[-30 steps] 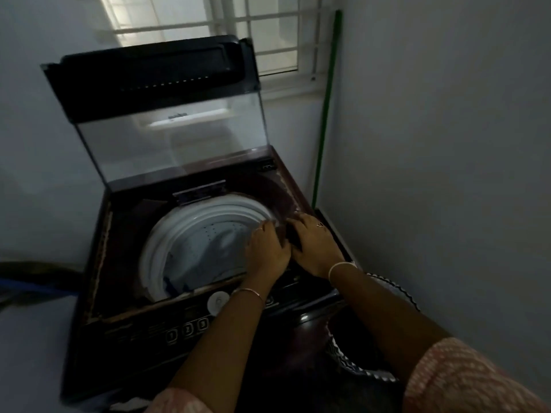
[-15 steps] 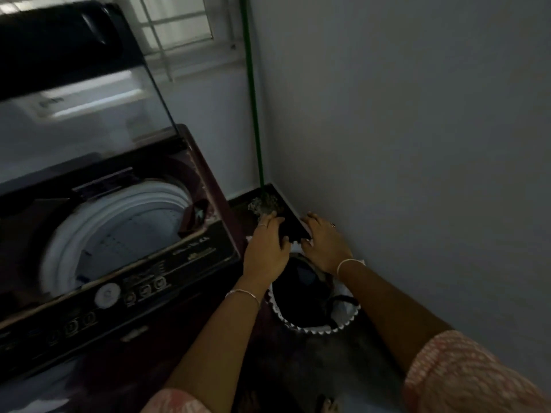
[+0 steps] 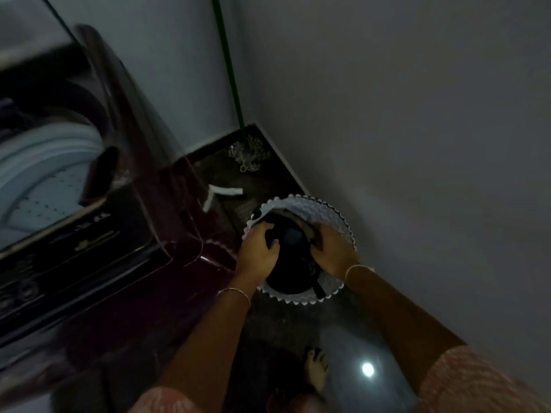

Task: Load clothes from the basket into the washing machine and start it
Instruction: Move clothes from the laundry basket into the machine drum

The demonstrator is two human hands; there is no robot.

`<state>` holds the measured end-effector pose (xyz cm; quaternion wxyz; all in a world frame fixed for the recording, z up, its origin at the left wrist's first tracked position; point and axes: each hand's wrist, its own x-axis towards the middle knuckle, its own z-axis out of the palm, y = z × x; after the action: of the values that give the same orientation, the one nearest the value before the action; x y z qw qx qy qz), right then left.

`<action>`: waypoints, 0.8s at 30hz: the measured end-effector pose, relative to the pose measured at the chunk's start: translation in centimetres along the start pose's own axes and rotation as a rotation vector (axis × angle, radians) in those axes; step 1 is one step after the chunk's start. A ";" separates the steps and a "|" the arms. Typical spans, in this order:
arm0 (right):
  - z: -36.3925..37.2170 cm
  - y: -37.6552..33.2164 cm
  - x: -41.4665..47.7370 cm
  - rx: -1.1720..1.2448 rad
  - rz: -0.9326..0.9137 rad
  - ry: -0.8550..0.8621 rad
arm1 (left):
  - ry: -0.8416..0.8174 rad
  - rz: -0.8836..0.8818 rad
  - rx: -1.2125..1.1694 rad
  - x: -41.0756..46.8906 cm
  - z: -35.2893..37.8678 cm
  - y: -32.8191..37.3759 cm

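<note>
left hand (image 3: 258,251) grasps dark clothes (image 3: 290,263) | right hand (image 3: 332,251) grasps same clothes at opposite side | clothes inside white laundry basket (image 3: 334,216) on floor, beside washing machine (image 3: 98,234)

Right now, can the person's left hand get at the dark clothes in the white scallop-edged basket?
Probably yes. The left hand is inside the white scallop-edged basket, fingers curled on the dark clothes; nothing lies between them. The right hand holds their other side, out of the way.

basket (image 3: 338,217) between washing machine (image 3: 134,293) and wall (image 3: 417,144), seemingly open above.
</note>
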<state>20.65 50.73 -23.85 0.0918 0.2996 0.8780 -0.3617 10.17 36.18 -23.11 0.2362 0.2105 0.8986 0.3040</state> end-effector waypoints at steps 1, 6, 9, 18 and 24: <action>1.3 1.4 1.1 -0.016 0.014 -0.026 | -0.025 -0.016 -0.013 0.7 1.3 -1.2; 7.4 7.3 7.1 -0.129 0.068 -0.161 | -0.169 -0.069 -0.019 5.0 8.5 -7.6; 11.0 10.0 10.2 -0.092 0.086 -0.202 | -0.230 -0.109 0.015 7.9 12.3 -10.5; 17.2 12.7 15.4 -0.145 0.091 -0.276 | -0.312 -0.103 0.251 14.2 17.9 -16.3; 18.5 12.4 18.4 -0.311 0.040 -0.219 | -0.364 0.000 0.561 20.0 21.8 -25.7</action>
<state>12.20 53.34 -51.30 0.2391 0.2583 0.9019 -0.2504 0.20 37.72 -60.94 0.3256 0.3180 0.8904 0.0020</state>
